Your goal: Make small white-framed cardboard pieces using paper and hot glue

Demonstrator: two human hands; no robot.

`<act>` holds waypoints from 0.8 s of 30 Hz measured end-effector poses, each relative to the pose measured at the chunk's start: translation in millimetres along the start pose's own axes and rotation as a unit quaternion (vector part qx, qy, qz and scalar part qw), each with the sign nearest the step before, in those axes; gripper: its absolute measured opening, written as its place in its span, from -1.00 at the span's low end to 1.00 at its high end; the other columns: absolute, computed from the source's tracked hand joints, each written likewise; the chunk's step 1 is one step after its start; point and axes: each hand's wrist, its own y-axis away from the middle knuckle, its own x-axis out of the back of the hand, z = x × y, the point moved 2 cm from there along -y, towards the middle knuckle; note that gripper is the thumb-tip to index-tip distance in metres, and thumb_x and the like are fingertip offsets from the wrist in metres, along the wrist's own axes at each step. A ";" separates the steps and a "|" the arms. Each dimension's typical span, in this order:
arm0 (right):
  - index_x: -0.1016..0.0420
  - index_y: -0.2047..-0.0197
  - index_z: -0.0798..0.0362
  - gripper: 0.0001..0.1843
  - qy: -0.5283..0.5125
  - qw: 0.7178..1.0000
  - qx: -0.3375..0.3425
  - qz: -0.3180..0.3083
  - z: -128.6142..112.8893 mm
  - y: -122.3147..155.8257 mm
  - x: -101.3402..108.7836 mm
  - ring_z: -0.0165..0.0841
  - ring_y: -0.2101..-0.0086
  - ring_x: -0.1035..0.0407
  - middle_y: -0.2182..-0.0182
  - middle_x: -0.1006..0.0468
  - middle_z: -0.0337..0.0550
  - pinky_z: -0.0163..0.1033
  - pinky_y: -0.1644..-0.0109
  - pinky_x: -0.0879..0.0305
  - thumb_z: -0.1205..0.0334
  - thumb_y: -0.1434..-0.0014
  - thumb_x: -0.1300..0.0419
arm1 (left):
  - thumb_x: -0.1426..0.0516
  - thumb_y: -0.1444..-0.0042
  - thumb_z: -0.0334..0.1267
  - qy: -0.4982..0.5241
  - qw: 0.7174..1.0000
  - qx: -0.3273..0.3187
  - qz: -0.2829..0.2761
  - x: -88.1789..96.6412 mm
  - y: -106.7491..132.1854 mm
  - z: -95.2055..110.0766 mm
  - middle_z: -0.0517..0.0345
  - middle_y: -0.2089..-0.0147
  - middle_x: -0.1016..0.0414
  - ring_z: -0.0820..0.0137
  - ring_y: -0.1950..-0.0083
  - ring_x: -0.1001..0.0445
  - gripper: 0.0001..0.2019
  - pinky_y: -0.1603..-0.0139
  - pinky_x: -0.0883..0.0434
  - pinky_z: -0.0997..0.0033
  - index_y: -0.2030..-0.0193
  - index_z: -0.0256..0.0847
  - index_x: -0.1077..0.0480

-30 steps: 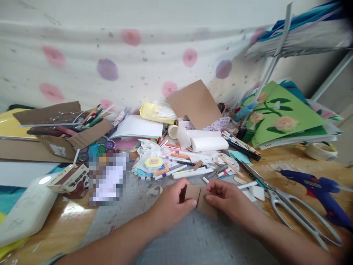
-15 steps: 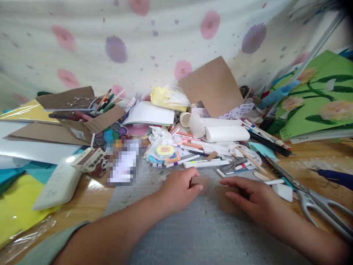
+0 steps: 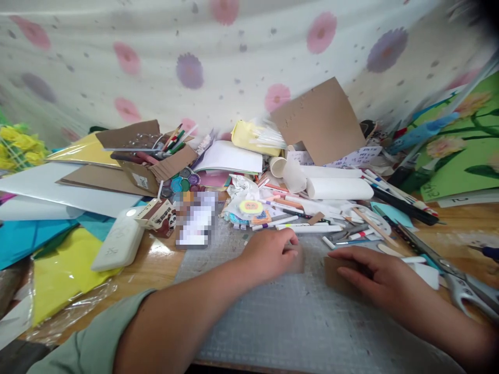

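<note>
A wooden table (image 3: pixel 156 262) is holding a grey mat (image 3: pixel 296 322), scissors (image 3: pixel 454 280), yellow paper (image 3: pixel 66 270) and pens (image 3: pixel 307 227).

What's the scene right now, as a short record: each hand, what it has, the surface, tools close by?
left hand: fingers curled on small cardboard piece, blurred
right hand: lying over larger cardboard piece, fingers extended
pieces: apart from each other, both on the mat
surface: grey gridded cutting mat on wooden table
near right hand: scissors, to its right
behind hands: white marker in front of a heap of pens and paper
</note>
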 end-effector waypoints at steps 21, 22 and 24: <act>-0.34 0.13 0.05 -0.77 -0.325 0.942 -0.077 -0.025 -19.9 -1.5 -11.0 -0.49 0.60 -0.27 0.44 -0.38 -0.30 -0.36 0.55 -0.26 0.31 -0.08 -0.11 | -0.28 0.12 -0.25 0.023 0.993 -0.110 -0.026 -7.0 14.3 26.5 0.09 0.09 -0.44 0.24 0.07 -0.37 -0.46 0.04 -0.30 0.23 -0.05 -0.14 -0.28; -0.34 0.12 0.06 -0.75 -0.309 0.948 -0.074 -0.021 -19.8 -1.6 -10.3 -0.49 0.59 -0.27 0.41 -0.39 -0.28 -0.35 0.53 -0.27 0.30 -0.08 -0.12 | -0.28 0.12 -0.25 0.017 0.994 -0.106 -0.021 -5.8 13.5 26.4 0.10 0.11 -0.44 0.24 0.07 -0.37 -0.50 0.04 -0.30 0.23 -0.01 -0.13 -0.30; -0.35 0.05 0.07 -0.66 -0.241 0.970 -0.033 0.001 -19.8 -1.6 -7.4 -0.47 0.52 -0.31 0.28 -0.42 -0.18 -0.31 0.45 -0.31 0.27 -0.06 -0.19 | -0.27 0.13 -0.25 0.006 0.995 -0.098 -0.009 -3.5 11.6 25.5 0.10 0.11 -0.44 0.23 0.07 -0.37 -0.55 0.06 -0.30 0.22 0.04 -0.13 -0.32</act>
